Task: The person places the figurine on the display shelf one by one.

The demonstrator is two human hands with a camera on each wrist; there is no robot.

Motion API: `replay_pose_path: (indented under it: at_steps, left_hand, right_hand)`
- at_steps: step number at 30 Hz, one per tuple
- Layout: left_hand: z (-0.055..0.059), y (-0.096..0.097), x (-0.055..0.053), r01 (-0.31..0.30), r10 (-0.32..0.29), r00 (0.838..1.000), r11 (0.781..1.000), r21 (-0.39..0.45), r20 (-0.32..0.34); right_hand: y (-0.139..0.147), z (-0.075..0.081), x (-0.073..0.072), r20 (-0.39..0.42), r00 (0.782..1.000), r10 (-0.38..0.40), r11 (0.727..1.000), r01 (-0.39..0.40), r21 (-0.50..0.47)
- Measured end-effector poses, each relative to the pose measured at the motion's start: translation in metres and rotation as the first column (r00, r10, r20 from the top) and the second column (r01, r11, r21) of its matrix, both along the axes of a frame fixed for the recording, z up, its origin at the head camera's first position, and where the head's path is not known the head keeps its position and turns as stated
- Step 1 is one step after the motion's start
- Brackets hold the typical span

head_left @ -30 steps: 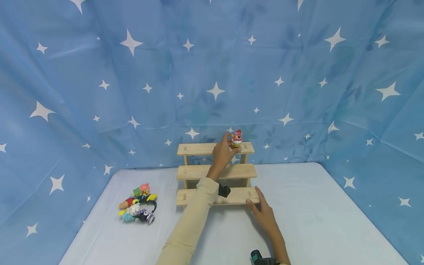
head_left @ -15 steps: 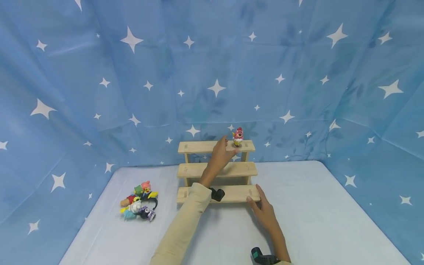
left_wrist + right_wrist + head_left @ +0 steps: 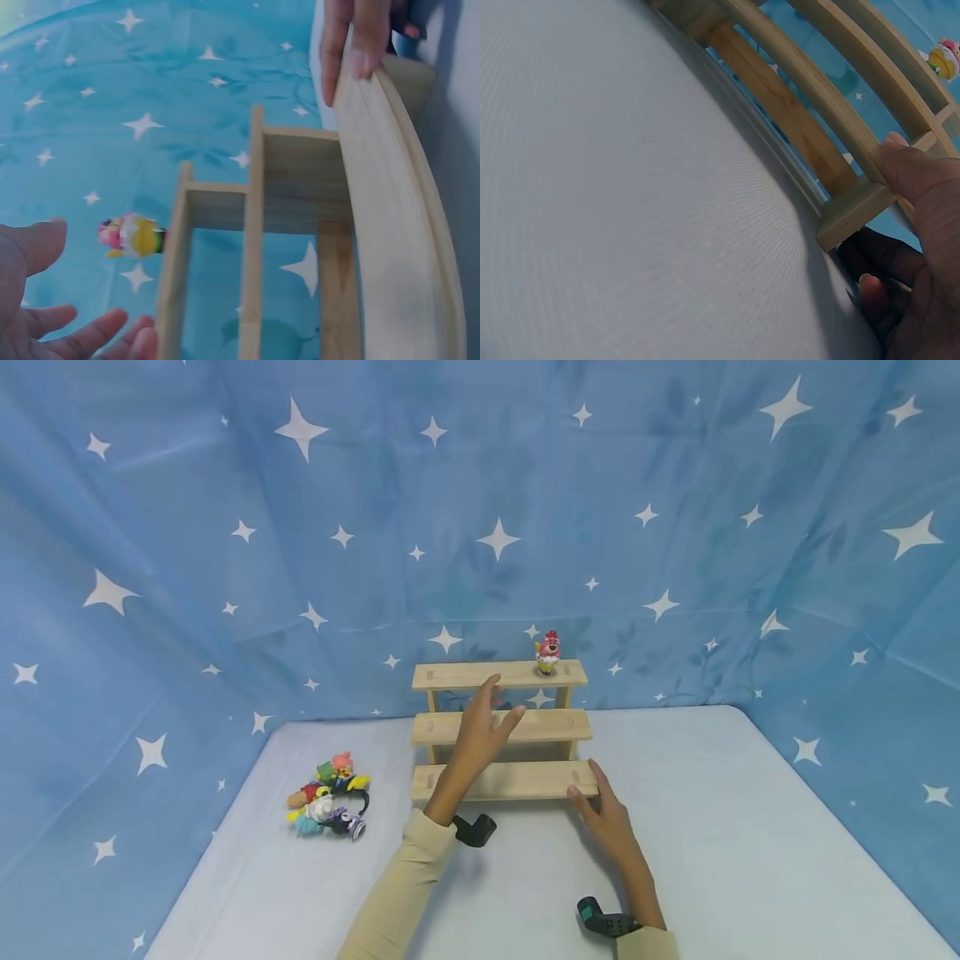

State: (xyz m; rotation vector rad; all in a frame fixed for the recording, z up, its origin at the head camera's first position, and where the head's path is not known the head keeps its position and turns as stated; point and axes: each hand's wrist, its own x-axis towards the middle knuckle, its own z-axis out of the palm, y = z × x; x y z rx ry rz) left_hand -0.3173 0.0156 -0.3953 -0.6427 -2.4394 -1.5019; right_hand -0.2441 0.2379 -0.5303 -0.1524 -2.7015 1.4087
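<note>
A person in beige sleeves [image 3: 393, 897] works at a surface [image 3: 735, 852] covered in pale cloth, a black device strapped to each wrist; the right one [image 3: 600, 918] lies nearest, the left one [image 3: 474, 832] a little farther off. The right hand [image 3: 609, 827] grips the near right corner of a three-step wooden stand [image 3: 510, 781], its thumb on the near edge of the lowest shelf and its fingers around the right end. To the left, well apart from the stand, a pile of small toy figures [image 3: 321, 808] in red, green, pink, white, black and light blue lies bunched on the surface, a black loop [image 3: 365, 802] curving along the pile's right side.

Farther in, the left hand [image 3: 480, 735] hangs before the middle shelf [image 3: 558, 724], palm free, thumb and fingers spread wide and pointing toward the far side. Beyond it, near the right end of the top shelf [image 3: 457, 675], a pink and yellow figurine [image 3: 547, 656] with a red top stands upright, apart from the fingers. The left wrist view shows the figurine just past the gap between that hand's thumb and fingertips. Farthest back, a blue curtain [image 3: 465, 477] patterned with white four-pointed stars and faint leaves spans the scene from left to right.
</note>
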Motion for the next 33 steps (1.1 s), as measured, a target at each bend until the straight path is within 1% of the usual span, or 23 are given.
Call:
replay_pose_path:
  at_steps: [4,7,9,12,14,19,22,25,27,30,33]
  left_hand:
    - [0.005,-0.007,0.013,-0.004,0.004,1.000,1.000,0.025,0.031]
    - [0.007,-0.013,0.020,-0.012,0.010,0.999,0.999,0.032,0.049]
    - [0.007,-0.019,0.022,-0.024,0.022,0.998,0.999,0.030,0.062]
    - [0.003,-0.030,0.022,-0.047,0.045,0.996,0.999,0.024,0.082]
    - [0.000,-0.040,0.021,-0.078,0.076,0.992,0.997,0.011,0.100]
    - [-0.008,-0.064,0.024,-0.158,0.162,0.976,0.987,-0.040,0.148]
    - [-0.011,-0.079,0.028,-0.187,0.194,0.967,0.981,-0.057,0.166]
    - [-0.016,-0.091,0.032,-0.220,0.231,0.960,0.972,-0.086,0.157]
    - [-0.019,-0.096,0.034,-0.238,0.253,0.957,0.964,-0.116,0.141]
    - [-0.021,-0.101,0.038,-0.248,0.270,0.955,0.954,-0.170,0.122]
    - [-0.021,-0.105,0.044,-0.239,0.271,0.956,0.942,-0.236,0.113]
  right_hand:
    - [0.002,0.001,-0.001,0.000,1.000,0.002,1.000,-0.002,0.001]
    - [0.002,0.002,-0.001,-0.007,1.000,0.004,1.000,-0.004,-0.008]
    - [0.002,0.003,-0.001,-0.007,1.000,0.007,1.000,-0.007,-0.012]
    - [0.001,0.003,-0.001,0.000,1.000,0.008,1.000,-0.008,-0.015]
    - [0.000,0.003,-0.001,0.006,1.000,0.009,1.000,-0.009,-0.015]
    - [-0.001,0.004,0.000,0.002,1.000,0.009,1.000,-0.009,-0.016]
    - [-0.001,0.004,-0.001,-0.006,1.000,0.017,1.000,-0.017,-0.022]
    - [-0.001,0.003,-0.002,-0.004,1.000,0.023,0.999,-0.023,-0.027]
    - [-0.001,0.003,-0.002,-0.002,1.000,0.023,1.000,-0.023,-0.021]
    - [0.000,0.003,-0.002,0.004,1.000,0.017,1.000,-0.017,-0.009]
    - [0.000,0.004,-0.001,0.005,1.000,0.017,1.000,-0.017,0.004]
